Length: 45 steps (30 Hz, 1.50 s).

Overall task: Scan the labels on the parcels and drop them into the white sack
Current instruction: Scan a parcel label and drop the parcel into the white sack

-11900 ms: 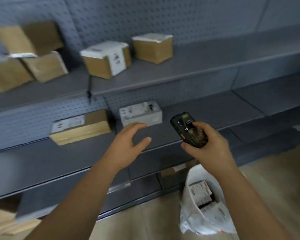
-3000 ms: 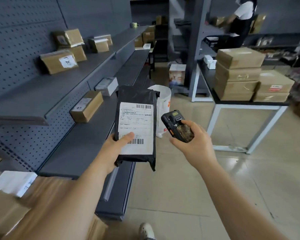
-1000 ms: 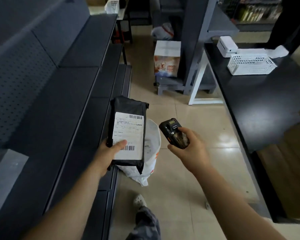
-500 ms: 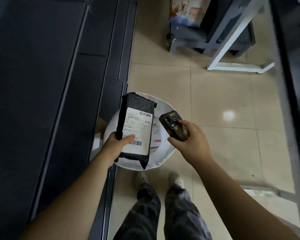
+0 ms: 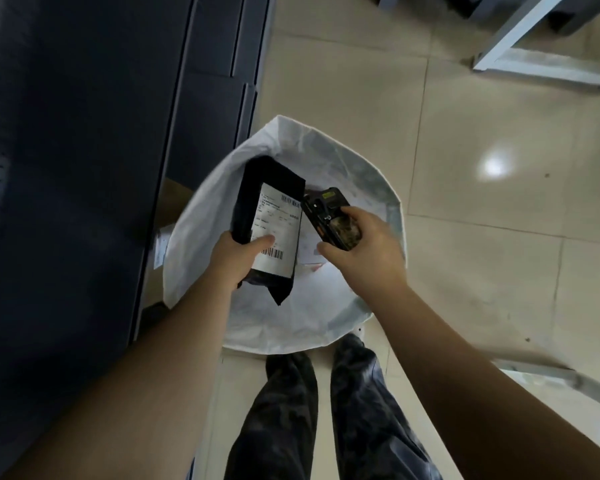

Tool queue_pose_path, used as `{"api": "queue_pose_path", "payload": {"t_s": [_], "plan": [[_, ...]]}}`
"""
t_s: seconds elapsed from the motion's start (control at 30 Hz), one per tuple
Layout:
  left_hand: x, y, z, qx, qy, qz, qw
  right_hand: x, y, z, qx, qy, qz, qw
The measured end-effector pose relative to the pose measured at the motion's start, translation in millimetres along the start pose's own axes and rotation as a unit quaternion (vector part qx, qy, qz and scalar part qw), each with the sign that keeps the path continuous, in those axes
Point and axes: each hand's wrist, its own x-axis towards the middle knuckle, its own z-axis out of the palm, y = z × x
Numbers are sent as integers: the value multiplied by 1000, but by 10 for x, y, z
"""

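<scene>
- The left hand (image 5: 234, 259) has its grip round the black parcel (image 5: 269, 216), thumb on the white label (image 5: 278, 233), held over the mouth of the white sack (image 5: 291, 327).
- The right hand (image 5: 364, 251) clasps the scanner (image 5: 329, 216) at the parcel's 3 o'clock side, just beside it.
- To drop it well, I would simply loosen the left fingers here, keeping the scanner clear, so the parcel falls inside the rim at the 12 o'clock side.
</scene>
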Motion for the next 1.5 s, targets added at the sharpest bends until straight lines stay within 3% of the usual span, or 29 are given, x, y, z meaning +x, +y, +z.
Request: {"api": "queue_pose_path", "payload": {"t_s": [0.2,0.3,0.6,0.8,1.0,1.1,1.3,1.4,1.5], "plan": [[532,-180,100,54,92,6,994,262,165,137,21,13,52,998],[789,-274,258,75,95,4,993,327,262,139,15,21,66,997],[1172,-442,1008,-32,26,19,999,364,470,109,40,43,78,995],[1321,-551,1250,71,-55,43,995,422,536,-5,44,55,74,995],[1465,-420,1306,177,-162,53,969,422,562,-37,52,60,59,995],[1417,-339,1243,180,-187,56,964,397,560,-50,64,54,54,995],[1012,-160,839,212,-109,117,964,150,402,-73,58,32,2,998],[486,23,574,167,-62,144,973,-48,276,-148,24,21,-41,999],[-161,175,251,171,-24,215,961,-273,105,-270,4,16,-62,998]]}}
